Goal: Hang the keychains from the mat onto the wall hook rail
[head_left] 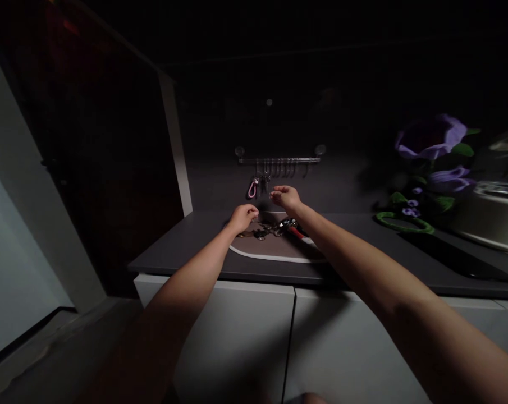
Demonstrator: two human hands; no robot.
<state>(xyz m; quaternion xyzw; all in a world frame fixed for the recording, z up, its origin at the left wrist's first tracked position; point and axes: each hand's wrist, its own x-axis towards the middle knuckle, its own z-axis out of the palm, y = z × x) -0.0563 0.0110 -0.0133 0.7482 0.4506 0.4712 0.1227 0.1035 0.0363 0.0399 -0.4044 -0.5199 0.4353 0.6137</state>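
Observation:
My left hand (242, 219) is low over the brown tray, thumb and forefinger pinched together; what they hold, if anything, is too small to make out. Higher and to the right, my right hand (286, 197) has its fingers stretched towards the hanging keys (265, 182), with nothing visible in them. A pink loop strap (252, 188) hangs just left of those keys. Beneath both hands, the white-rimmed brown tray (257, 247) bears a cluster of metal keys and rings (266, 229) and a red item (296, 232).
A clear rail (279, 160) with several hooks is fixed to the dark wall by suction cups. On the right of the dark counter (178, 241) are purple knitted flowers (433, 140), a green ring (405, 227), a flat black object (451, 258) and a large pale container (493, 219).

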